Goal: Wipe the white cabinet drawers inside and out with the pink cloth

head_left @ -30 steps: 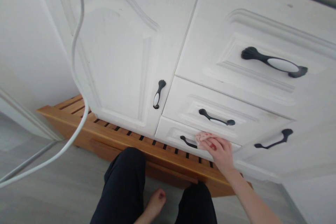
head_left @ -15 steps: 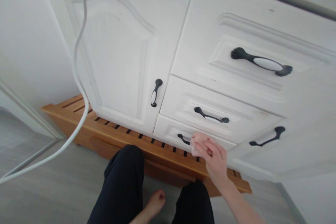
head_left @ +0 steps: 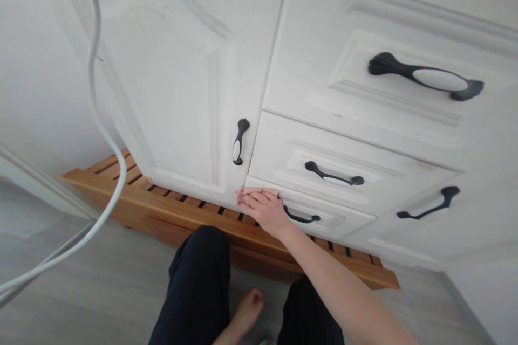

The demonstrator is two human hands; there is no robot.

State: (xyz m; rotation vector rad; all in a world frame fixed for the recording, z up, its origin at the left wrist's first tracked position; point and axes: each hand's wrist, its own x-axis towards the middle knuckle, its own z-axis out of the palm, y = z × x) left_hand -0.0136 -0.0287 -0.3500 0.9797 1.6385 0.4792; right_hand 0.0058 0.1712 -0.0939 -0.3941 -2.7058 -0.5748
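My right hand [head_left: 265, 211] presses a pale pink cloth [head_left: 239, 197] against the left end of the bottom drawer front [head_left: 335, 219]. The fingers lie over the cloth, so only its edges show. Just right of that hand is the drawer's dark handle [head_left: 301, 218], partly covered by the hand. Low between my knees, my left hand [head_left: 249, 304] is closed in a loose fist, apart from the cabinet, and I see nothing in it.
A white cabinet door [head_left: 178, 91] with a dark handle [head_left: 239, 143] adjoins the drawers. Beneath runs a slatted wooden bench [head_left: 133, 207]. A white cable [head_left: 95, 86] hangs across the left side. More drawer handles [head_left: 429, 76] stick out at the right.
My right hand has moved left with the cloth, from the bottom drawer's handle to the drawer's left edge. The view has come closer to the cabinet. My left hand stays between my knees.
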